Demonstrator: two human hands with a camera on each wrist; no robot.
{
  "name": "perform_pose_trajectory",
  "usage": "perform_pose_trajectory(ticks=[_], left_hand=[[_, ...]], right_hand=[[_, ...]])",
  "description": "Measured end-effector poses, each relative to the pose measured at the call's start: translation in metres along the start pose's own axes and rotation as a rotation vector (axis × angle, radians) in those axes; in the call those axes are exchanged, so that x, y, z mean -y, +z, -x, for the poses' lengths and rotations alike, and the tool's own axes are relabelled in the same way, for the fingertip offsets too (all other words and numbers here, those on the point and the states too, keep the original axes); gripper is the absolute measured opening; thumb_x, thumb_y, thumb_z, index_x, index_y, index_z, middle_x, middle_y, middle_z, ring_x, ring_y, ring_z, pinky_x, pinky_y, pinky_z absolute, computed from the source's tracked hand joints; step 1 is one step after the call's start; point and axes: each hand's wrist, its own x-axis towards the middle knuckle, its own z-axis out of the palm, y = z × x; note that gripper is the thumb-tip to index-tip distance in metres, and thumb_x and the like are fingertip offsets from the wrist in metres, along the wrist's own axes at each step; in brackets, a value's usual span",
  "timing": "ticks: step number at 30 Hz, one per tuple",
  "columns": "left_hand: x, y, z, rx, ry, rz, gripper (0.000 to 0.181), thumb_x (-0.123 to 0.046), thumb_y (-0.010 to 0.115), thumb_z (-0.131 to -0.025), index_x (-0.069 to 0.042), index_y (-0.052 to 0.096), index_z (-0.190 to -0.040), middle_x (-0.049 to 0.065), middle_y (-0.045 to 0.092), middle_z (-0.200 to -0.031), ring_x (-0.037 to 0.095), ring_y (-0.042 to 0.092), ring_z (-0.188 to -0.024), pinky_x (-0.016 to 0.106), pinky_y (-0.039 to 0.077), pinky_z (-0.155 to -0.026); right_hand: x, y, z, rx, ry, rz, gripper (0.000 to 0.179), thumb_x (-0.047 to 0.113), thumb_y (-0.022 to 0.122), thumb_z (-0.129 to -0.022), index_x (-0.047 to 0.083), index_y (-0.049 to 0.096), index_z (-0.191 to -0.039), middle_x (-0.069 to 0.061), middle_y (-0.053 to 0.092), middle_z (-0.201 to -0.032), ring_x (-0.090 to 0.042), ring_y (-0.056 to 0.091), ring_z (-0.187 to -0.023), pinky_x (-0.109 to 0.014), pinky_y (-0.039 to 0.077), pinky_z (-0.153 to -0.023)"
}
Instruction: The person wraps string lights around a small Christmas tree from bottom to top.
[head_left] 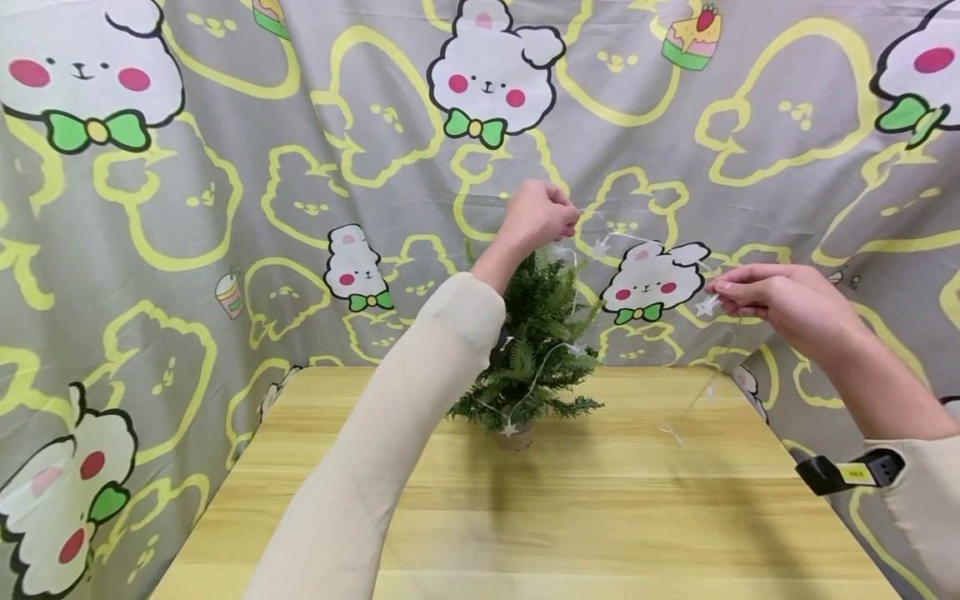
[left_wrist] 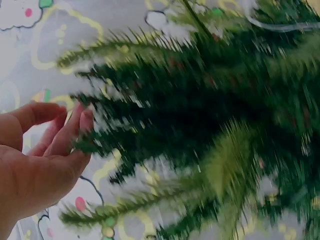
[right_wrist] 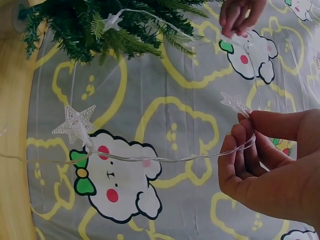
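Note:
A small artificial Christmas tree (head_left: 525, 333) stands in a pot on the table, with a string of clear star lights (head_left: 508, 427) draped across its branches. My left hand (head_left: 540, 215) is above the treetop, fingertips pinching the string's thin wire. In the left wrist view, that hand (left_wrist: 55, 135) reaches past the dark green branch tips (left_wrist: 150, 100). Out to the right of the tree, my right hand (head_left: 787, 304) pinches the string beside one star (right_wrist: 232, 101) between thumb and fingers. Another star (right_wrist: 75, 124) hangs on the wire trailing from this hand.
The wooden table (head_left: 465, 517) reaches back to a grey curtain (head_left: 300, 208) printed with rabbits, close behind the tree. Loose wire with stars dangles over the table's right side. A black strap (head_left: 847, 473) is around my right wrist.

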Motion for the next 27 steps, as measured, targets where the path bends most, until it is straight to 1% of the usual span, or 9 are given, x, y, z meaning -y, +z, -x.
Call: perform_pose_trajectory(ticks=[3, 7, 12, 14, 16, 19, 22, 25, 27], left_hand=[[0.006, -0.005, -0.001, 0.005, -0.016, -0.047, 0.025, -0.007, 0.063, -0.095, -0.008, 0.058, -0.07, 0.012, 0.078, -0.09, 0.017, 0.072, -0.074, 0.02, 0.051, -0.061], [0.012, -0.011, -0.003, 0.032, -0.031, -0.088, 0.018, -0.005, 0.062, -0.091, -0.007, 0.064, -0.073, 0.01, 0.078, -0.089, 0.013, 0.069, -0.068, 0.021, 0.052, -0.063], [0.024, -0.02, -0.008, 0.038, -0.053, -0.188, 0.019, -0.006, 0.062, -0.088, -0.009, 0.068, -0.07, 0.002, 0.074, -0.072, 0.01, 0.051, -0.054, 0.021, 0.034, -0.052], [0.029, -0.024, -0.008, 0.033, -0.062, -0.183, 0.022, -0.006, 0.063, -0.088, -0.009, 0.066, -0.066, 0.0, 0.069, -0.064, 0.01, 0.047, -0.051, 0.02, 0.035, -0.052], [0.034, -0.027, -0.008, 0.028, -0.057, -0.167, 0.025, -0.005, 0.063, -0.088, -0.009, 0.064, -0.063, -0.001, 0.066, -0.06, 0.01, 0.051, -0.051, 0.02, 0.039, -0.053], [0.039, -0.033, -0.007, 0.025, -0.054, -0.122, 0.026, -0.004, 0.062, -0.088, -0.008, 0.059, -0.062, 0.002, 0.067, -0.063, 0.012, 0.061, -0.057, 0.021, 0.044, -0.057], [0.043, -0.037, -0.006, 0.029, -0.057, -0.101, 0.02, -0.003, 0.061, -0.088, -0.004, 0.063, -0.068, 0.008, 0.073, -0.073, 0.017, 0.066, -0.065, 0.023, 0.046, -0.06], [0.047, -0.04, -0.004, 0.032, -0.067, -0.1, 0.013, -0.003, 0.062, -0.088, -0.001, 0.073, -0.082, 0.012, 0.077, -0.085, 0.018, 0.069, -0.069, 0.026, 0.054, -0.066], [0.05, -0.042, -0.003, 0.035, -0.068, -0.108, 0.014, -0.003, 0.064, -0.088, -0.001, 0.077, -0.091, 0.014, 0.078, -0.092, 0.017, 0.069, -0.071, 0.027, 0.057, -0.07]], right_hand=[[-0.001, 0.001, 0.001, 0.003, -0.001, 0.015, 0.021, 0.023, 0.061, -0.102, 0.036, 0.075, -0.095, 0.02, 0.069, -0.098, -0.002, 0.066, -0.088, -0.018, 0.055, -0.08], [-0.001, 0.002, 0.0, 0.012, -0.002, 0.027, 0.02, 0.023, 0.061, -0.102, 0.035, 0.075, -0.096, 0.019, 0.068, -0.097, -0.003, 0.065, -0.087, -0.018, 0.054, -0.079], [0.0, 0.007, -0.002, 0.031, -0.013, 0.035, 0.019, 0.023, 0.062, -0.102, 0.034, 0.075, -0.096, 0.016, 0.068, -0.094, -0.005, 0.065, -0.085, -0.019, 0.055, -0.078], [0.001, 0.009, -0.003, 0.039, -0.022, 0.037, 0.019, 0.021, 0.062, -0.102, 0.034, 0.075, -0.096, 0.014, 0.068, -0.092, -0.006, 0.064, -0.084, -0.02, 0.055, -0.078], [0.003, 0.011, -0.004, 0.045, -0.028, 0.038, 0.018, 0.021, 0.062, -0.101, 0.033, 0.075, -0.097, 0.013, 0.068, -0.092, -0.007, 0.064, -0.083, -0.02, 0.055, -0.078], [0.006, 0.014, -0.005, 0.054, -0.034, 0.048, 0.014, 0.022, 0.064, -0.1, 0.031, 0.076, -0.101, 0.012, 0.066, -0.091, -0.01, 0.062, -0.083, -0.02, 0.055, -0.079], [0.008, 0.016, -0.005, 0.06, -0.037, 0.08, 0.014, 0.024, 0.065, -0.1, 0.031, 0.076, -0.104, 0.012, 0.066, -0.091, -0.011, 0.062, -0.084, -0.02, 0.054, -0.08], [0.009, 0.017, -0.006, 0.069, -0.032, 0.12, 0.016, 0.023, 0.065, -0.1, 0.034, 0.075, -0.106, 0.014, 0.066, -0.092, -0.01, 0.062, -0.085, -0.019, 0.053, -0.081], [0.01, 0.016, -0.007, 0.076, -0.023, 0.141, 0.018, 0.023, 0.064, -0.1, 0.037, 0.074, -0.105, 0.017, 0.067, -0.094, -0.007, 0.063, -0.086, -0.017, 0.052, -0.082]])
